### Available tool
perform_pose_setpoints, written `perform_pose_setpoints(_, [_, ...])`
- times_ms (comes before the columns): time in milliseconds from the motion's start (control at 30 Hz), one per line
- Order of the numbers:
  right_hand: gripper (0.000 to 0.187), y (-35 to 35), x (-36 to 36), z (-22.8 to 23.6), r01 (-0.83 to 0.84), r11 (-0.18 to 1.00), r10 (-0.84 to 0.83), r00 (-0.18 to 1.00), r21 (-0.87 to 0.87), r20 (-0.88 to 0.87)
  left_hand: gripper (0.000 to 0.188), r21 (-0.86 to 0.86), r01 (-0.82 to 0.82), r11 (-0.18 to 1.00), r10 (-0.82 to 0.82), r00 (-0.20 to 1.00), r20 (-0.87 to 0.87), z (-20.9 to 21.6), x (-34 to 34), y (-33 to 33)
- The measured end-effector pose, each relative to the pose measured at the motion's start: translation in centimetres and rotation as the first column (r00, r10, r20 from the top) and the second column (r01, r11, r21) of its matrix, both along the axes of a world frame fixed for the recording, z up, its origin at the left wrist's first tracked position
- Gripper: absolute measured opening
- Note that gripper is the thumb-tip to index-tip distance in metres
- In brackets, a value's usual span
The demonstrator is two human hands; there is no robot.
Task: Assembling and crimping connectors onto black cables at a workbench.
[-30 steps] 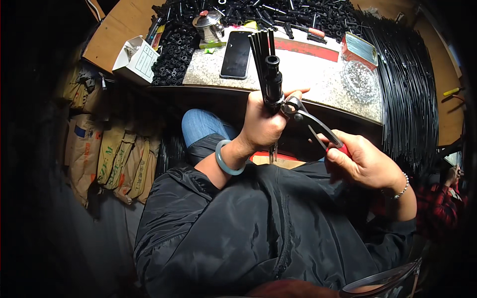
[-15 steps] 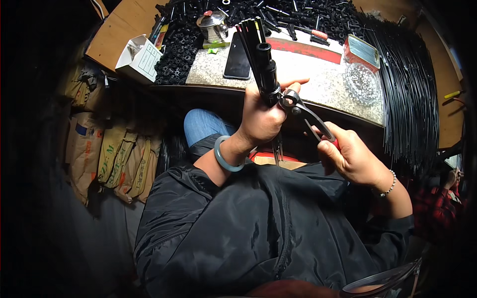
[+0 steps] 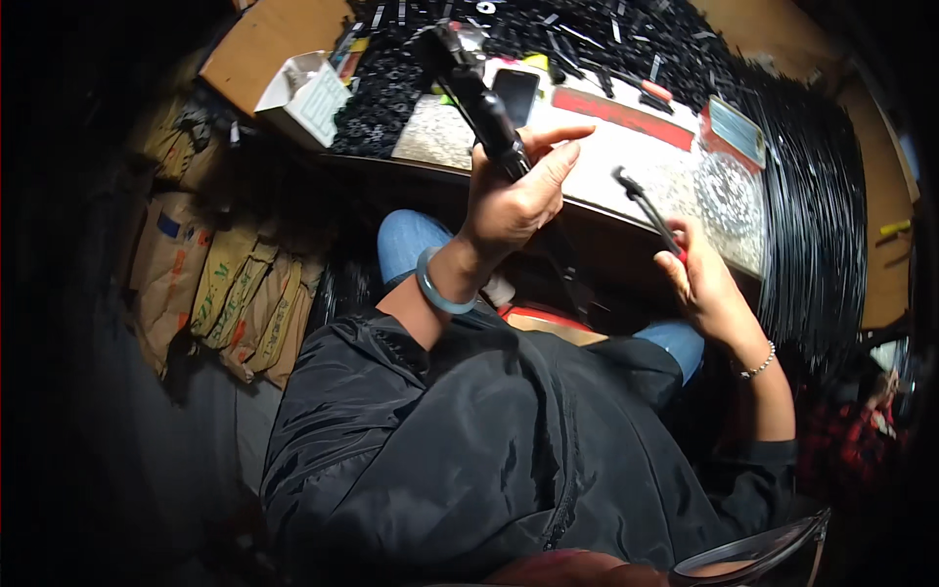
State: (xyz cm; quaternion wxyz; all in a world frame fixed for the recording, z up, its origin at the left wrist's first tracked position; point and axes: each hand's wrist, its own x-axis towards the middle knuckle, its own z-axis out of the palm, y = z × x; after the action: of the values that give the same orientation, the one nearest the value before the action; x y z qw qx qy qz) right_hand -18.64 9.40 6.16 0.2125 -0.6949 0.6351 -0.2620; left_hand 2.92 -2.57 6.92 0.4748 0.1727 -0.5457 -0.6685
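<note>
My left hand (image 3: pixel 514 201) is closed around what looks like a black umbrella frame (image 3: pixel 479 106). Its thick tubular end leans up and to the left over the table, blurred by motion, and thin dark ribs run down below the hand. The left thumb and forefinger stretch toward the right. Farther right, my right hand (image 3: pixel 706 289) grips a pair of pliers (image 3: pixel 644 201) by the red handle, with the dark jaws pointing up and left. The pliers are apart from the frame, in front of the table's near edge.
On the table (image 3: pixel 430 137) lie a phone (image 3: pixel 516 90), a red strip (image 3: pixel 626 115), a clear glass dish (image 3: pixel 729 196) and a red-sided tin (image 3: pixel 736 135). Small black parts (image 3: pixel 377 108) cover the back; long black rods (image 3: pixel 817 196) hang right. A white box (image 3: pixel 303 103) and paper sacks (image 3: pixel 171 279) are left.
The pliers have come away from the frame as my right hand moved right. My left hand has tipped the frame's upper end to the left. The view has shifted slightly.
</note>
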Motion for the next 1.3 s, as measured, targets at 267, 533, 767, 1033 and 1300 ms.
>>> perform_pose_setpoints(267, [0.042, -3.6, -3.8, -7.7, 0.208, 0.941, -0.331, 0.73, -0.267, -0.598, 0.026, -0.012, -0.04, 0.999, 0.038, 0.989, -0.144, 0.2, 1.2, 0.2])
perform_pose_setpoints(533, [0.053, 3.0, 5.2, -4.0, -0.303, 0.948, 0.289, 0.948, 0.098, 0.135, 0.024, 0.07, -0.218, 0.973, 0.229, 0.942, -0.247, -0.9, 1.2, 1.9])
perform_pose_setpoints(767, [0.081, 3.6, 7.8, -4.0, 0.387, 0.812, 0.143, 0.592, -0.436, 0.793, 0.045, 0.602, 0.407, 0.687, 0.126, 0.749, -0.65, -6.5, -1.6, 6.0])
perform_pose_setpoints(1033, [0.019, 3.2, 5.7, -9.1, 0.25, 0.938, 0.062, 0.564, -0.242, 0.823, 0.017, -0.098, 0.342, 0.934, -0.28, 0.877, 0.39, -7.8, -0.1, 8.2])
perform_pose_setpoints(1300, [0.004, 0.7, 8.5, -14.1, 0.043, 0.985, -0.168, 0.411, 0.165, 0.896, 0.034, -0.212, 0.239, 0.948, -0.2, 0.961, 0.188, 1.1, -3.0, 2.3])
